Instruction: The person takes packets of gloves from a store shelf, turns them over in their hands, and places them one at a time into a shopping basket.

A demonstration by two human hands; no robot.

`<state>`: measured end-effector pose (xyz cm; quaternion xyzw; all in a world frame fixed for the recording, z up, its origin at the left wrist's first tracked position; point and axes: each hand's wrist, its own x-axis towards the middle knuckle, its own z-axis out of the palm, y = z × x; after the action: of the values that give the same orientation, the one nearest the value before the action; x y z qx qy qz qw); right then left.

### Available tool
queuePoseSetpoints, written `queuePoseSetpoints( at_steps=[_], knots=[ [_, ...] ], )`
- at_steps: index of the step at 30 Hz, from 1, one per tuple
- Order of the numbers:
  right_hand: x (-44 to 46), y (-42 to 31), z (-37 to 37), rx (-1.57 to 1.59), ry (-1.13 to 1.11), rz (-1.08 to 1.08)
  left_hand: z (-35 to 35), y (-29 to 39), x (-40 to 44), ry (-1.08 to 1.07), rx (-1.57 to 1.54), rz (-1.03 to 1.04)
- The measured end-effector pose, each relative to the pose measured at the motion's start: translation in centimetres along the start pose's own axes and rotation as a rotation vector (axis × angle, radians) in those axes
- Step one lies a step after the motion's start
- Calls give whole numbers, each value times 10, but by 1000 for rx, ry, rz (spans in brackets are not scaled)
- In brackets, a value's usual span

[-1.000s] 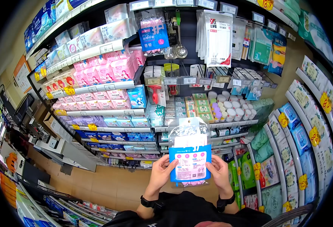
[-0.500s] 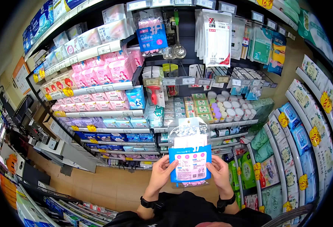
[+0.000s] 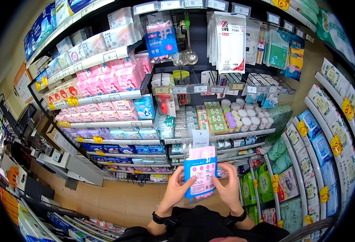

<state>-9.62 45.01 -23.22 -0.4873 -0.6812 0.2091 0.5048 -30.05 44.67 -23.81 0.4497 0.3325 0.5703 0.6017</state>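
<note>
In front of my chest is a clear bag of pink PVC gloves [image 3: 200, 174] with a blue and pink printed label and a hang tab at the top. My left hand [image 3: 176, 188] grips its left edge, thumb on the front and fingers behind. At the right edge, my right hand [image 3: 229, 188] pinches it with the thumb near the label's side and the fingers partly hidden behind. The bag tilts slightly, its printed back toward me. A similar glove pack [image 3: 161, 40] hangs on the rack above, beside a slotted metal ladle [image 3: 190, 56].
Shelves of pink packs [image 3: 119, 78] stand at the left. White packs of straws [image 3: 230, 42] hang at the upper middle. Round tubs [image 3: 246, 121] sit on the middle shelf. Curved shelves of tissues and wipes [image 3: 323, 149] close in on the right. Tiled floor [image 3: 117, 201] lies below.
The glove bag has turned and tilted, and its top has shifted lower. Both hands moved with it; my right hand's fingers are now more spread along the edge.
</note>
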Motion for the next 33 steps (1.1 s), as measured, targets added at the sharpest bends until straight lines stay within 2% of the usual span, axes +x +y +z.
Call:
queuePoseSetpoints(
  at_steps=[1, 3, 6, 7, 8, 13, 16, 18, 20, 22, 24, 26, 28, 30, 33],
  knots=[
    [0, -1, 0, 0, 1, 0, 3, 0, 0, 7, 33, -2],
    [-2, -5, 4, 240, -187, 105, 5, -5, 0, 5, 90, -11],
    [-6, -2, 10, 332, -201, 162, 10, -8, -1, -15, 220, 27],
    [-7, 3, 10, 373, -244, 183, 13, -2, -2, -107, 274, -46],
    [-9, 8, 10, 373, -244, 182, 14, -2, -3, -107, 273, -46],
    [-18, 18, 6, 710, -317, 370, 20, 0, -4, -232, 352, -1],
    [-19, 18, 2, 696, -280, 327, 23, 4, -4, -240, 350, 32],
    [-20, 26, -3, 724, -289, 365, 12, -6, -1, -103, 323, 30],
    [-22, 34, -7, 754, -293, 405, -4, -19, 3, -74, 368, 70],
    [-27, 40, -10, 869, -247, 512, -8, -24, 7, 109, 405, 102],
    [-33, 45, -13, 930, -227, 561, -7, -23, 7, 116, 341, 80],
    [-35, 44, -14, 990, -212, 611, -8, -21, 6, -17, 111, -92],
    [-37, 39, -17, 1050, -182, 657, -8, -25, 7, -57, 79, -132],
    [-38, 36, -20, 1019, -176, 646, -2, -20, 7, -105, -22, -196],
    [-41, 38, -19, 887, -140, 571, -4, -22, 14, -120, 34, -180]
  ],
)
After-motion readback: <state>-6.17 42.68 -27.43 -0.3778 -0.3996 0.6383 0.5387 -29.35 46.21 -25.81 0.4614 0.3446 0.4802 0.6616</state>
